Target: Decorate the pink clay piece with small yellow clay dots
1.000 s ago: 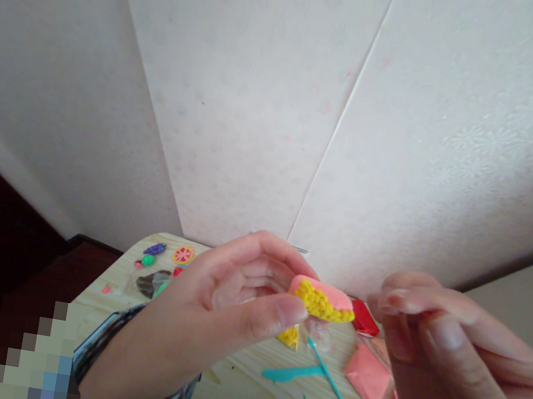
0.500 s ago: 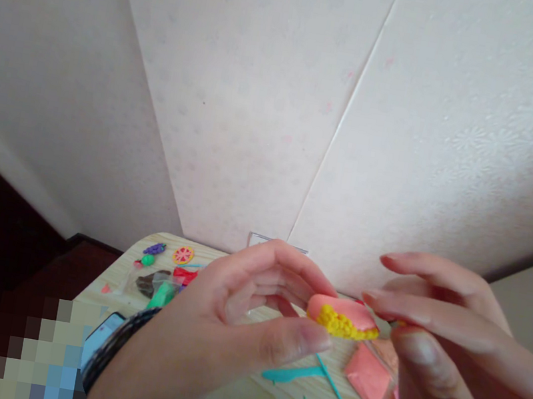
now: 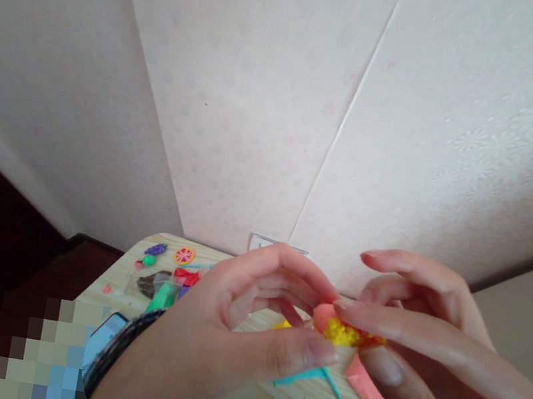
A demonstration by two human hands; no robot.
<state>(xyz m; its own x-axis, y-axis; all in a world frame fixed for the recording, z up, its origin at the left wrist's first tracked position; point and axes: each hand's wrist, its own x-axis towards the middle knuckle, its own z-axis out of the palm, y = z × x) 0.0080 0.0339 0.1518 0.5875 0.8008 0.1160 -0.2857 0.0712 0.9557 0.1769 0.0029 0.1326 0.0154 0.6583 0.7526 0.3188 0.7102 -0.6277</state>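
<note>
A pink clay piece with a band of small yellow clay bumps is held up over the table between both hands. My left hand grips its left end, thumb below and fingertips above. From the right, my right hand presses its index finger across the pink top, with the thumb low at the right end. That finger covers much of the pink surface. Beneath the hands lie a flat turquoise clay knife and a thin turquoise stick.
Pink clay blocks lie at the table's right. At the left are bags of green clay, dark clay and red clay, a small red-and-yellow disc and a purple grape-like cluster. A phone is at the left edge.
My right hand has moved left, and its index finger now rests on the pink top. The clay piece has shifted slightly right and more of it is covered.
</note>
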